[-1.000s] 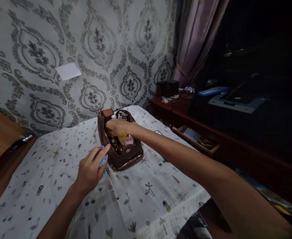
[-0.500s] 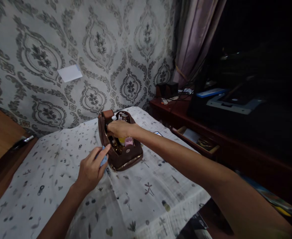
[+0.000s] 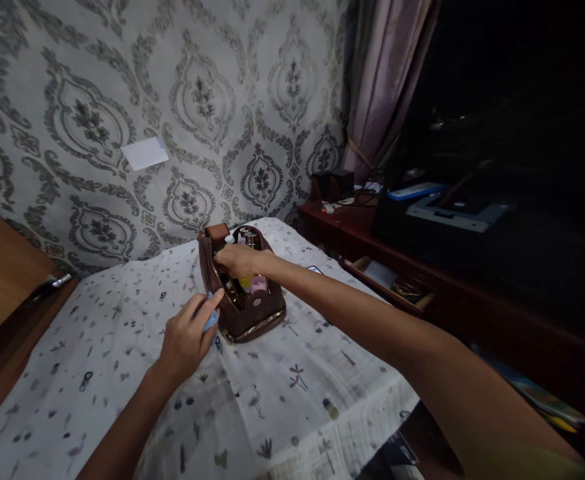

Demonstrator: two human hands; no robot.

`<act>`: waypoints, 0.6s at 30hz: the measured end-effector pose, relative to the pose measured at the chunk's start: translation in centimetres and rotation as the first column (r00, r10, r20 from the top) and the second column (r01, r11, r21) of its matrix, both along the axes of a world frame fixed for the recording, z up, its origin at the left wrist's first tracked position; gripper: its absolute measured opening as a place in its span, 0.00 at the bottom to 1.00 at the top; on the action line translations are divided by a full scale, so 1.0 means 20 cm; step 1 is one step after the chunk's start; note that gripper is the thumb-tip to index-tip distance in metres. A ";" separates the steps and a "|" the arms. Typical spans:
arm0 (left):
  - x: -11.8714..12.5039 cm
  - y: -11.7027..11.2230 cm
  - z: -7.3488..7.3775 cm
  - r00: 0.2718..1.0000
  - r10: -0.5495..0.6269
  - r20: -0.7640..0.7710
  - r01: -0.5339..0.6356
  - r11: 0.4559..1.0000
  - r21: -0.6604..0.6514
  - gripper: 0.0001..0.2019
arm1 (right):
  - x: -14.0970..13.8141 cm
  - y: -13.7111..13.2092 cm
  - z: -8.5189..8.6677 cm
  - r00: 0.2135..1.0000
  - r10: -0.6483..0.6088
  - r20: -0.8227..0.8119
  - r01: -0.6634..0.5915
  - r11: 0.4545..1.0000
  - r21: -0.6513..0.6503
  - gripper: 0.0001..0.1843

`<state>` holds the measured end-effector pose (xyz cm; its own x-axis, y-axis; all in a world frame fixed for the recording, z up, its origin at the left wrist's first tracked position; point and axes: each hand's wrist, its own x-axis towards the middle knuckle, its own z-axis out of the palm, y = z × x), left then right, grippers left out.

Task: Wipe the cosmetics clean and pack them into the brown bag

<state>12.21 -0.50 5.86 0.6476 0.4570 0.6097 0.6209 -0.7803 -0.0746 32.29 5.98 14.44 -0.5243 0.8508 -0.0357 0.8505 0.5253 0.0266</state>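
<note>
A brown handbag [image 3: 270,316] lies unzipped on the patterned white cloth, its mouth facing up. My right hand [image 3: 237,260] reaches down into it, and the bag's side hides the fingertips. Inside, near that hand, are a pink-lidded jar [image 3: 259,285], something yellow [image 3: 245,283], a white cap [image 3: 229,239] and shiny-topped bottles [image 3: 249,237]. At the bag's left edge, my left hand [image 3: 186,333] is closed on a crumpled light blue cloth [image 3: 212,319], with its index finger against the bag's rim.
A phone [image 3: 315,269] lies partly hidden behind my right forearm. To the right stands a dark red desk [image 3: 332,217] with an open drawer [image 3: 390,283] and small black speakers [image 3: 340,183]. A patterned wall [image 3: 252,87] closes off the back; a wooden panel [image 3: 7,267] is at left.
The view has shifted slightly. Both hands keep nearly the same places: the right inside the handbag, the left at its edge with the blue cloth.
</note>
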 end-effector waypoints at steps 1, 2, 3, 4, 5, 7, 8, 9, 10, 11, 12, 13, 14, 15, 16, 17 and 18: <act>0.00 0.00 0.00 1.000 0.000 -0.001 0.000 1.000 -0.001 0.20 | 0.00 0.01 0.00 1.000 0.007 0.003 -0.007 1.000 0.009 0.18; 0.00 0.00 0.00 1.000 0.000 -0.005 0.000 1.000 0.000 0.20 | 0.00 0.02 0.01 1.000 0.013 0.011 -0.013 1.000 0.014 0.18; 0.00 0.00 0.01 1.000 -0.001 -0.010 0.001 1.000 0.003 0.20 | 0.00 0.02 0.01 0.999 0.021 0.025 -0.022 1.000 0.013 0.19; 0.00 0.00 0.01 1.000 -0.004 -0.014 0.005 1.000 0.008 0.20 | 0.00 0.03 0.01 0.999 0.030 0.042 -0.031 1.000 0.006 0.20; 0.00 0.00 0.01 1.000 -0.007 -0.016 0.007 1.000 0.012 0.20 | 0.00 0.04 0.02 0.998 0.034 0.061 -0.033 0.999 -0.007 0.20; 0.00 0.00 0.01 1.000 -0.004 -0.017 0.004 1.000 0.013 0.20 | -0.01 0.05 0.03 0.995 0.040 0.088 -0.037 0.998 -0.041 0.21; 0.00 0.00 0.01 1.000 -0.002 -0.015 0.003 1.000 0.013 0.20 | -0.01 0.05 0.04 0.995 0.041 0.096 -0.036 0.998 -0.056 0.21; 0.00 0.00 0.01 1.000 -0.001 -0.012 0.001 1.000 0.010 0.20 | -0.02 0.05 0.05 0.994 0.041 0.100 -0.035 0.997 -0.068 0.22; 0.00 0.00 0.00 1.000 -0.001 -0.010 0.002 1.000 0.006 0.20 | -0.03 0.04 0.06 0.994 0.040 0.104 -0.031 0.996 -0.080 0.22; 0.00 0.00 0.00 1.000 -0.002 -0.007 0.002 1.000 -0.001 0.21 | -0.03 0.04 0.07 0.994 0.037 0.107 -0.027 0.995 -0.092 0.22; 0.00 0.00 0.00 1.000 -0.004 -0.005 0.004 1.000 -0.007 0.21 | -0.04 0.04 0.08 0.993 0.032 0.110 -0.021 0.995 -0.101 0.23; 0.00 0.00 0.00 1.000 -0.005 -0.002 0.005 1.000 -0.012 0.21 | -0.04 0.04 0.08 0.993 0.021 0.114 -0.009 0.994 -0.107 0.24; 0.00 0.00 0.00 1.000 -0.005 0.000 0.005 1.000 -0.017 0.21 | -0.04 0.05 0.08 0.993 0.012 0.116 0.001 0.994 -0.108 0.25; 0.00 0.00 0.00 1.000 -0.005 0.000 0.005 1.000 -0.020 0.21 | -0.05 0.05 0.08 0.993 0.008 0.117 0.005 0.994 -0.107 0.26; 0.00 0.00 0.00 1.000 -0.005 0.002 0.005 1.000 -0.018 0.21 | -0.04 0.06 0.08 0.993 0.007 0.121 0.006 0.994 -0.107 0.26; 0.00 0.00 0.00 1.000 -0.005 0.002 0.005 1.000 -0.017 0.21 | -0.04 0.07 0.08 0.992 0.015 0.122 -0.001 0.994 -0.109 0.27; 0.00 0.00 0.00 1.000 -0.005 0.004 0.005 1.000 -0.015 0.21 | -0.03 0.08 0.07 0.992 0.026 0.124 -0.012 0.993 -0.113 0.26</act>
<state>12.22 -0.58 5.86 0.6478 0.4625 0.6053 0.6169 -0.7847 -0.0607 31.61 7.64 15.85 -0.5259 0.8275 -0.1965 0.8340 0.5471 0.0720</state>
